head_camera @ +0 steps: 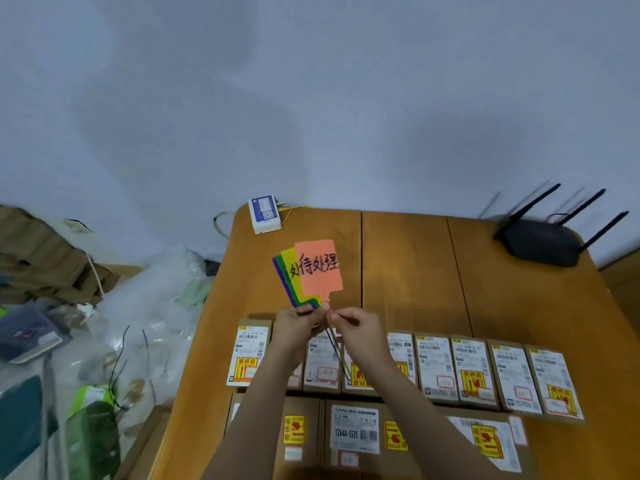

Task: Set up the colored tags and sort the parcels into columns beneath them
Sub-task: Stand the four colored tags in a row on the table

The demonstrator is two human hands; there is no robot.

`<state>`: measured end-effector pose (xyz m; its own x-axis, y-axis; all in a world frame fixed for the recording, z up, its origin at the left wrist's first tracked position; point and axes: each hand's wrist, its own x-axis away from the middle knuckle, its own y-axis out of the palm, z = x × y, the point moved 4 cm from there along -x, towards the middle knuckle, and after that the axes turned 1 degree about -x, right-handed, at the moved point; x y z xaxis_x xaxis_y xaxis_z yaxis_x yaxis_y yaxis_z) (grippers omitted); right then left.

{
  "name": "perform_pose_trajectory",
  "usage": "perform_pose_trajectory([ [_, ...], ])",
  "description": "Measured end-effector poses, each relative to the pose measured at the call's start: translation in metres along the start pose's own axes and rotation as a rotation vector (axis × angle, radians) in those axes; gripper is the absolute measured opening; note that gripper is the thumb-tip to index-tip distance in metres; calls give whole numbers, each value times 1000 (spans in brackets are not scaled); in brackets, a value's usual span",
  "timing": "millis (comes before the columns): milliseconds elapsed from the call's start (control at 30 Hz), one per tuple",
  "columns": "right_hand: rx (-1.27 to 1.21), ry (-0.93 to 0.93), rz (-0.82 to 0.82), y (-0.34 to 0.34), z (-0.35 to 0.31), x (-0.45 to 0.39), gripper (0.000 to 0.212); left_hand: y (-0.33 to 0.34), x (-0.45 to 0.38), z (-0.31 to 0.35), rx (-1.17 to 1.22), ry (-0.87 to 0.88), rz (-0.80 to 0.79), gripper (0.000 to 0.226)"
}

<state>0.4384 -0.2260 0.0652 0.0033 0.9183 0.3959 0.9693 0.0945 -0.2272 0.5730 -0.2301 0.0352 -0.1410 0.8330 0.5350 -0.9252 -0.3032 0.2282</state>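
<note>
Fanning a stack of colored tags (313, 271) above the table (408, 258), the left hand (299, 327) pinches their stems while the right hand (353, 325) nips one stick; peeling the pink tag free cleanly matters, parcels (434, 365) waiting below.

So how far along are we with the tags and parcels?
Early. Parcels lie in rows at the near table edge, no tags planted. In hand: left hand holds the fanned tags; right hand pinches a stick. Left: placing every tag, sorting all parcels into columns.
</note>
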Motion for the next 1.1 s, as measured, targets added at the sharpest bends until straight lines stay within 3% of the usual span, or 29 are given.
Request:
perform_pose_trajectory([
  [200, 131, 71, -92, 56, -16, -56, 13, -44, -60, 10, -32, -27, 33, 24],
  [400, 126, 153, -66, 109, -14, -124, 23, -76, -122, 24, -62, -40, 69, 4],
  [500, 123, 192, -58, 130, -18, -158, 31, -93, -153, 33, -32, -47, 118, 9],
  [733, 95, 317, 126, 149, -8, -267, 25, -135, -213, 24, 61, -64, 300, 17],
  [867, 243, 356, 139, 165, 11, -311, 11, -150, -231, 18, 94, -66, 342, 11],
  [1100, 458, 320, 88, 188, 32, -339, 10, -174, -236, 17, 38, -31, 396, 18],
])
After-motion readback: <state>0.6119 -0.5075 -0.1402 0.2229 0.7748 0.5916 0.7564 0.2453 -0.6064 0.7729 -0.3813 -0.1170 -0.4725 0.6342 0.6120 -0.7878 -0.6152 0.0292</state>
